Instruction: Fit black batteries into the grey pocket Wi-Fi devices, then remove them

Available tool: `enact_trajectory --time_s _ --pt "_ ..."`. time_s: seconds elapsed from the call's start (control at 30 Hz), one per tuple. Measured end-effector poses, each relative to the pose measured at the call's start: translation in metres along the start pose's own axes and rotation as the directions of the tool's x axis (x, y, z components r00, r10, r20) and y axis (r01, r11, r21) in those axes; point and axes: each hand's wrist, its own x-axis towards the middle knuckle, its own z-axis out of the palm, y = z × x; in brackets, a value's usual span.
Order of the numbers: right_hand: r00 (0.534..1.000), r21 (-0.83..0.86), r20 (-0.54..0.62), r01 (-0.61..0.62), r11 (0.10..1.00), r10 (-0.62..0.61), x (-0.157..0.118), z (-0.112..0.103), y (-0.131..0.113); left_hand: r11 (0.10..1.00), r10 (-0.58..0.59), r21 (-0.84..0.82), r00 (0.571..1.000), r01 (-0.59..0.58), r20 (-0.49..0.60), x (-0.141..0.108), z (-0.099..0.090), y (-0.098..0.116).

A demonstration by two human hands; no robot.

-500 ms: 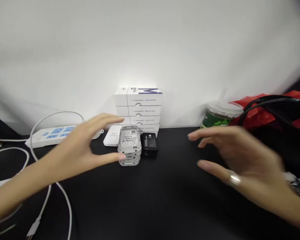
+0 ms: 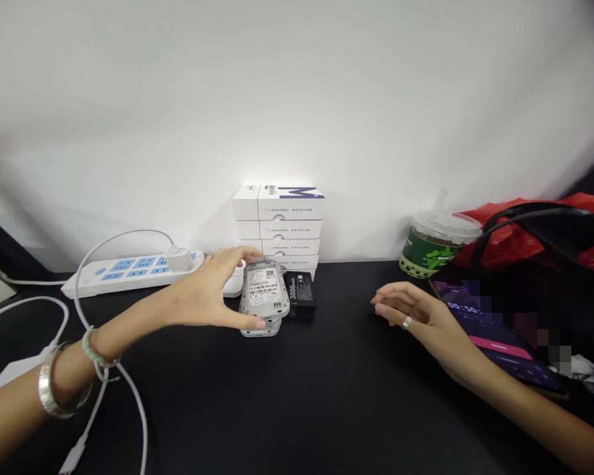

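My left hand [image 2: 212, 290] grips the top white device casing [image 2: 264, 290] by its far and near ends, between fingers and thumb. That casing sits slightly askew over other stacked casings [image 2: 260, 328]. Black batteries marked 3000mAh [image 2: 301, 295] lie just right of the stack. A white device [image 2: 234, 282] is partly hidden behind my left fingers. My right hand [image 2: 416, 315], with a ring on one finger, rests low over the black table, its fingertips and thumb close together with nothing visible between them.
Several white boxes [image 2: 291, 210] are stacked against the wall. A power strip [image 2: 133, 272] and white cables [image 2: 137, 402] lie left. At the right are a lidded drink cup [image 2: 433, 244], a phone [image 2: 495, 330] and a red bag [image 2: 515, 237] on the black table [image 2: 297, 402].
My left hand has closed on the top casing, which has shifted slightly on the stack. My right hand has lowered and its fingers have drawn together. The phone has come into view.
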Motion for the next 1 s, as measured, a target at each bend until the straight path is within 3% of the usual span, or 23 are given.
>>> enact_trajectory --time_s 0.07,0.13,0.27,0.37,0.5,0.57,0.63,0.73,0.8,0.87,1.0 --pt "0.999 -0.016 0.017 0.045 0.999 -0.044 -0.009 0.002 -0.008 0.999 0.038 -0.015 0.999 -0.038 -0.033 -0.004 0.005 0.01" --pt "0.983 -0.08 0.132 0.138 0.987 -0.126 -0.023 0.007 -0.019 0.992 0.126 -0.017 0.99 -0.127 -0.063 -0.01 0.015 0.026" --pt "0.862 -0.133 0.444 0.333 0.934 -0.244 -0.048 0.023 -0.034 0.933 0.35 0.091 0.937 -0.347 -0.016 -0.021 0.041 0.059" --pt "0.841 -0.159 0.477 0.368 0.916 -0.256 -0.053 0.031 -0.034 0.893 0.41 0.177 0.91 -0.413 0.054 -0.023 0.059 0.071" --pt "0.769 -0.214 0.601 0.42 0.882 -0.22 -0.052 0.028 -0.027 0.886 0.406 0.211 0.911 -0.412 0.074 -0.021 0.076 0.071" --pt "0.763 -0.236 0.617 0.412 0.88 -0.192 -0.053 0.026 -0.024 0.869 0.415 0.262 0.907 -0.419 0.075 -0.019 0.08 0.07" --pt "0.771 -0.268 0.615 0.402 0.875 -0.166 -0.053 0.025 -0.022 0.824 0.475 0.305 0.875 -0.478 0.09 -0.015 0.079 0.068" --pt "0.78 -0.308 0.611 0.387 0.869 -0.131 -0.053 0.026 -0.023 0.718 0.592 0.361 0.795 -0.595 0.13 0.001 0.065 0.065" --pt "0.786 -0.322 0.611 0.356 0.877 -0.095 -0.051 0.026 -0.025 0.704 0.546 0.451 0.824 -0.549 0.15 0.017 0.051 0.063" --pt "0.786 -0.331 0.616 0.317 0.889 -0.051 -0.049 0.026 -0.028 0.756 0.345 0.535 0.924 -0.377 0.164 0.033 0.038 0.063" --pt "0.786 -0.33 0.618 0.272 0.904 -0.011 -0.048 0.026 -0.028 0.801 0.221 0.509 0.946 -0.315 0.237 0.054 0.027 0.062"
